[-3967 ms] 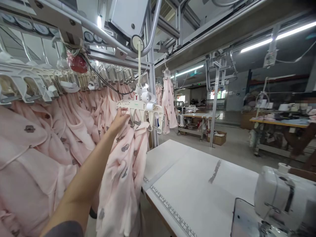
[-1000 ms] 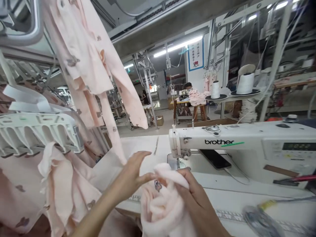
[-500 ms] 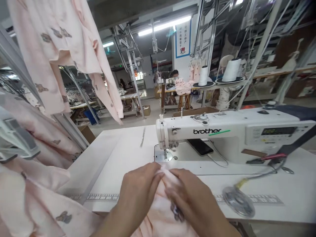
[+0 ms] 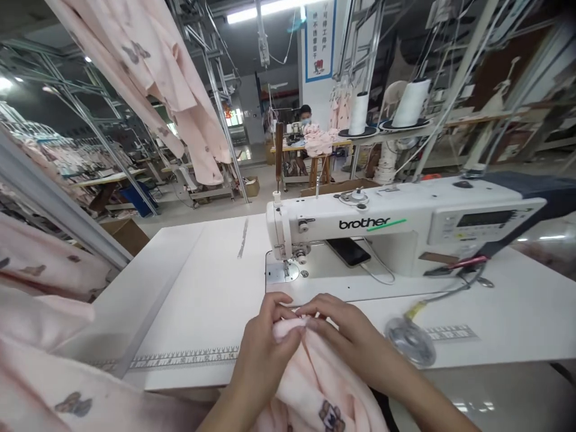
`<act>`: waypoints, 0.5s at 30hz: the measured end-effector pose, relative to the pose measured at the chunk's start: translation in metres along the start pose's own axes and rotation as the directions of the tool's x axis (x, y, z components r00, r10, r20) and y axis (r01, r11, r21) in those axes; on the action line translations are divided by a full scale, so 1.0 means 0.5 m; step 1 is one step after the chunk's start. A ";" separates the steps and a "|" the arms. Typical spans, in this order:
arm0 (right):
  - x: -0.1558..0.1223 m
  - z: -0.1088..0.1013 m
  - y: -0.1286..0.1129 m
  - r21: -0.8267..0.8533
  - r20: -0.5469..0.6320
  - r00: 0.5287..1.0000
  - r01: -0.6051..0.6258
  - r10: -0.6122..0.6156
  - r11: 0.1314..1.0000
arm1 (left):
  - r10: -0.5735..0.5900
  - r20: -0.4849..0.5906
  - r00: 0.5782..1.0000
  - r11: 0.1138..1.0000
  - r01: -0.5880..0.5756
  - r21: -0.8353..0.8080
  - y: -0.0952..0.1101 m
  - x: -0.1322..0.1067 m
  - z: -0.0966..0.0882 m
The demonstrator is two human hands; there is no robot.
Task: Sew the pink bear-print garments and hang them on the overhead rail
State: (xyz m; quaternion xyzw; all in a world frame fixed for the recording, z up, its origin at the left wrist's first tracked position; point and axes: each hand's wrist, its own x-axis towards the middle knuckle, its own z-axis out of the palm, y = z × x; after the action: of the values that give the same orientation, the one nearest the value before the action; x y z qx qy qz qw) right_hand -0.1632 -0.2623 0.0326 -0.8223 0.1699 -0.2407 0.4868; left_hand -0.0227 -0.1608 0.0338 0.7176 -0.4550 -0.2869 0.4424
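Note:
Both my hands pinch the top edge of a pale pink printed garment (image 4: 315, 384) at the front edge of the white sewing table (image 4: 202, 300). My left hand (image 4: 265, 348) grips the fabric from the left with curled fingers. My right hand (image 4: 346, 330) holds it from the right, fingertips meeting the left hand's. The cloth hangs down toward my lap. A white Brother sewing machine (image 4: 382, 228) stands just behind my hands, its needle (image 4: 284, 267) a short way beyond my fingers.
More pink garments (image 4: 45, 360) hang at the left and overhead (image 4: 171, 84). A phone (image 4: 348, 252) lies under the machine arm. A round tape measure (image 4: 409, 342) sits to the right of my hands. Thread cones (image 4: 409, 102) stand behind. Another person sits at a far workstation.
My left hand left the hanging rack's clip and came down to the table. Both hands now hold one pink garment together, and my view has turned from the rack to the sewing machine.

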 end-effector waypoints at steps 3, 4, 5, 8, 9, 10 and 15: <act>0.008 -0.006 -0.005 -0.085 0.022 0.998 -0.059 0.061 0.995 | 0.016 0.031 0.999 0.998 -0.018 0.064 0.003 -0.003 0.001; 0.013 -0.009 -0.003 -0.074 0.046 0.995 -0.080 0.083 0.994 | 0.040 0.051 0.998 0.995 -0.044 0.087 0.000 -0.005 0.001; 0.019 -0.013 0.002 -0.026 0.082 0.991 -0.106 0.108 0.994 | 0.075 0.065 0.995 0.991 -0.082 0.105 -0.004 -0.008 0.001; 0.042 -0.018 0.025 0.278 0.298 0.940 -0.250 0.164 0.927 | 0.234 0.058 0.970 0.959 -0.241 0.151 -0.026 -0.016 0.001; 0.049 -0.015 0.035 0.375 0.388 0.907 -0.318 0.165 0.871 | 0.297 0.035 0.954 0.940 -0.299 0.166 -0.035 -0.019 0.001; 0.055 -0.010 0.044 0.443 0.471 0.867 -0.391 0.162 0.807 | 0.357 0.006 0.934 0.918 -0.352 0.182 -0.044 -0.022 0.001; 0.055 0.034 0.076 0.554 0.605 0.775 -0.577 0.186 0.601 | 0.541 -0.091 0.836 0.819 -0.500 0.281 -0.073 -0.032 0.000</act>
State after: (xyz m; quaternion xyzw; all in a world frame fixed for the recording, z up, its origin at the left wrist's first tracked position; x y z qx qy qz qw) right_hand -0.1325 -0.2820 -0.0014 -0.5400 0.1125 0.0427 0.8330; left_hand -0.0149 -0.1394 0.0014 0.6360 -0.6275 -0.0352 0.4479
